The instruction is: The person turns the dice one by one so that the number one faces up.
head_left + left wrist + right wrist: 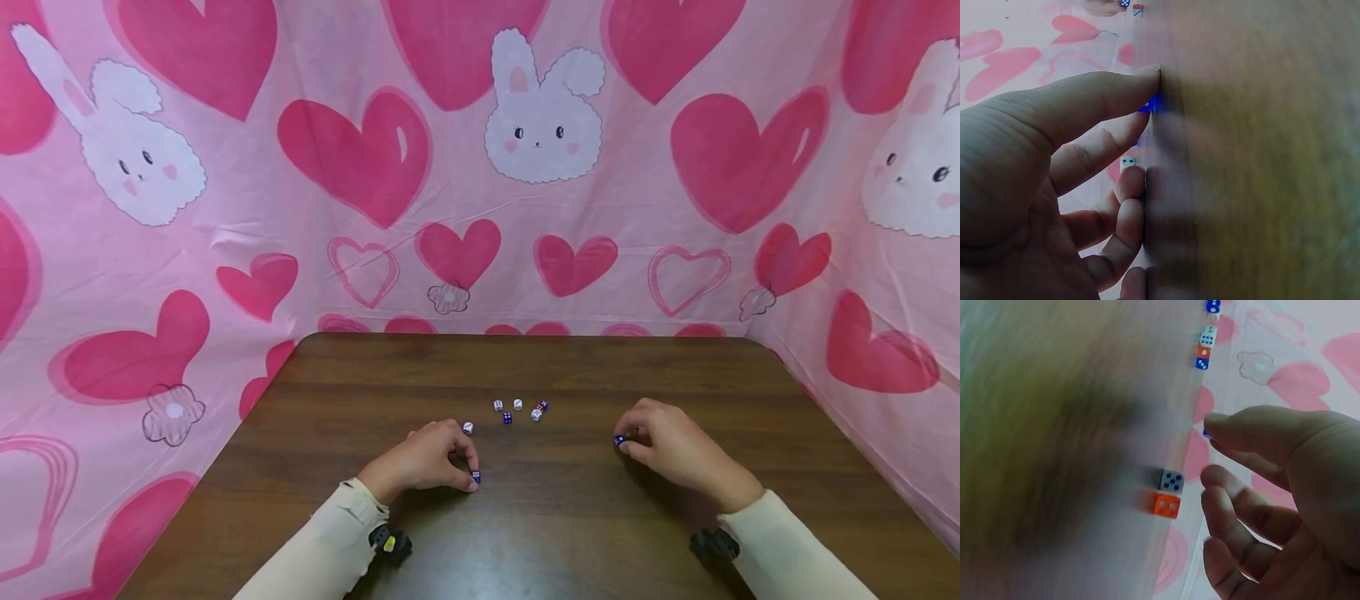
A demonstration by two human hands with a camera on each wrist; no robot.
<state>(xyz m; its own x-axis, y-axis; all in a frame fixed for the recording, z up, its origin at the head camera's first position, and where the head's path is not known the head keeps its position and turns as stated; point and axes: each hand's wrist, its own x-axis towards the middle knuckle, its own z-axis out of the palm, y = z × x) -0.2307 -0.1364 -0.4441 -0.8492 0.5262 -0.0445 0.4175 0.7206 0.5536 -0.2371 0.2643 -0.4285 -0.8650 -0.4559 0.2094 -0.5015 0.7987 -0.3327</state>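
Observation:
In the head view my left hand (431, 457) pinches a blue die (476, 477) between thumb and index finger, low at the tabletop. The left wrist view shows its blue side (1147, 104) between the fingertips, with the other fingers bent against the table. Over on the right, my right hand (667, 437) pinches another blue die (619, 440) by thumb and index finger. Only a sliver of it shows in the right wrist view. A white die (1172, 481) and an orange-red die (1167, 506) sit side by side near that hand, hidden beneath it in the head view.
Between the hands, farther back, lie a blue die (507, 418), two white dice, and a cluster with a white die (536, 414) and a blue die (544, 405). One white die (468, 427) is just beyond the left hand. Pink heart-patterned cloth (465, 192) surrounds the brown table (555, 533).

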